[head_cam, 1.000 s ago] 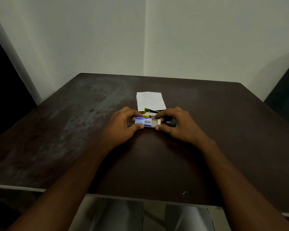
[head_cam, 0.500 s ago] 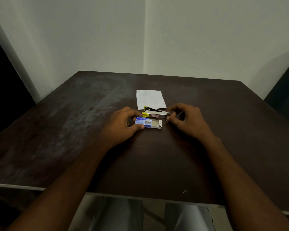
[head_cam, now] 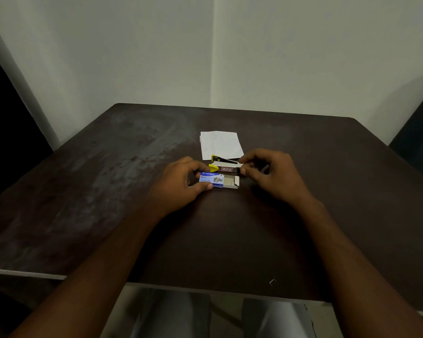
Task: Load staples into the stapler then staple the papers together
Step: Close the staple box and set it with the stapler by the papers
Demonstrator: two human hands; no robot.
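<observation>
Pinching the staple box [head_cam: 214, 181] with left fingers [head_cam: 206, 186] while right fingers [head_cam: 242, 170] grip the stapler [head_cam: 225, 165] at frame centre risks spilling staples if either slips on the bench [head_cam: 230, 228].

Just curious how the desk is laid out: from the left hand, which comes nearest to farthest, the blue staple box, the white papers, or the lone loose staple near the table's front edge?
1. Blue cardboard staple box: held in the left hand.
2. White papers: behind, farther back.
3. Loose metal staple: front right, near the edge.
</observation>
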